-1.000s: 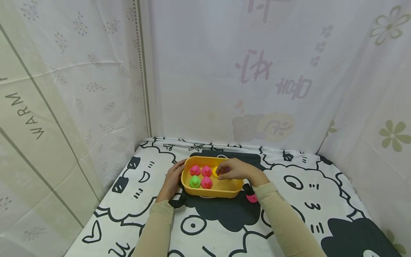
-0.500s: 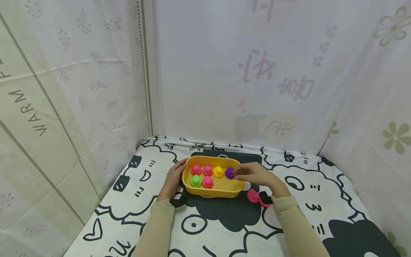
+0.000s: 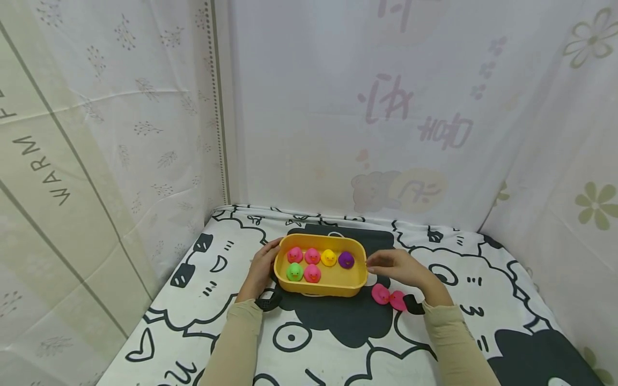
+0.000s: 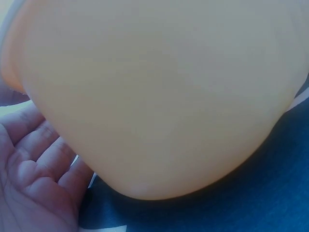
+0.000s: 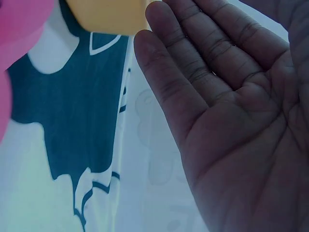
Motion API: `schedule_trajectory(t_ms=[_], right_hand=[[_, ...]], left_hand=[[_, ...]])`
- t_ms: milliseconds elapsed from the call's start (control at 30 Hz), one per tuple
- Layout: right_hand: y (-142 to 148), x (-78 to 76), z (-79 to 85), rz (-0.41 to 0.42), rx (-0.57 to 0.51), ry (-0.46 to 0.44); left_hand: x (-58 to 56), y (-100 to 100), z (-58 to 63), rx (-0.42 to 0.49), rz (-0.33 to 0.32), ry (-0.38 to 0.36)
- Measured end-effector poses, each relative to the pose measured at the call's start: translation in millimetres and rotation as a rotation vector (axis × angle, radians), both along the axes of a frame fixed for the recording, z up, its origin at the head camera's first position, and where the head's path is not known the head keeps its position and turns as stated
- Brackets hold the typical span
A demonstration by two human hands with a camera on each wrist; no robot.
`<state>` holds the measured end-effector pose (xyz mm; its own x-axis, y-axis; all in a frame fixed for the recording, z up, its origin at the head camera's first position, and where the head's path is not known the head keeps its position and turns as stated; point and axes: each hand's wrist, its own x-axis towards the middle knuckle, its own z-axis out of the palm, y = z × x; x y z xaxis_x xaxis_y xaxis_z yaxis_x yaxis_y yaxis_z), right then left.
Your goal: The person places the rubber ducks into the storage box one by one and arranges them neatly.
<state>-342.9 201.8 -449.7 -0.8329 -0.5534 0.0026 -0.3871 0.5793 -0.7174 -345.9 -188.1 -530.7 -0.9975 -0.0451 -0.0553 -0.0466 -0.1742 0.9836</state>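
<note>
In the head view a yellow plastic basin (image 3: 318, 290) holds several small rubber ducks. Purple duck (image 3: 346, 260) and yellow duck (image 3: 329, 258) sit at the right of the back row, beside two pink ones. In front are a green duck (image 3: 295, 272) and a pink duck (image 3: 312, 273). My left hand (image 3: 261, 269) rests against the basin's left end; the left wrist view shows its relaxed fingers (image 4: 55, 159) along the outer wall. My right hand (image 3: 397, 266), holding nothing, is at the basin's right end, its fingers extended in the right wrist view.
Two pink ducks (image 3: 381, 294) lie on the cloth to the right of the basin, close to my right wrist's black strap (image 3: 413, 304). A black-and-white cartoon cloth (image 3: 338, 359) covers the table. Pale printed curtains (image 3: 309, 134) enclose the back and sides.
My right hand has drawn back rightward from over the basin, leaving the yellow and purple ducks uncovered. Both pink ducks outside now show. The left hand has stayed at the basin.
</note>
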Motion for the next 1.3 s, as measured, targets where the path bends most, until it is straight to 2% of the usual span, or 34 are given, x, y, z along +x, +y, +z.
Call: schedule_trajectory(t_ms=[133,367,633,900,1300], right_hand=[[6.3,2.2,-4.0,-0.038,0.014,-0.005],[25.4,3.2,-18.3,-0.018,0.004,0.037],[42.8,7.4,-22.3,0.001,0.006,-0.046],[48.2,4.0,-26.2,0.036,-0.015,-0.079],[54.2,3.1,-31.3,0.046,-0.010,-0.145]], left_hand=[[0.4,0.3,0.8,-0.003,0.002,-0.004],[1.5,0.6,-1.3,-0.023,-0.014,0.042],[-0.1,1.0,-3.5,-0.011,-0.020,0.045],[0.4,0.7,-1.4,-0.017,-0.015,0.042],[-0.1,0.9,1.0,-0.007,-0.017,0.032]])
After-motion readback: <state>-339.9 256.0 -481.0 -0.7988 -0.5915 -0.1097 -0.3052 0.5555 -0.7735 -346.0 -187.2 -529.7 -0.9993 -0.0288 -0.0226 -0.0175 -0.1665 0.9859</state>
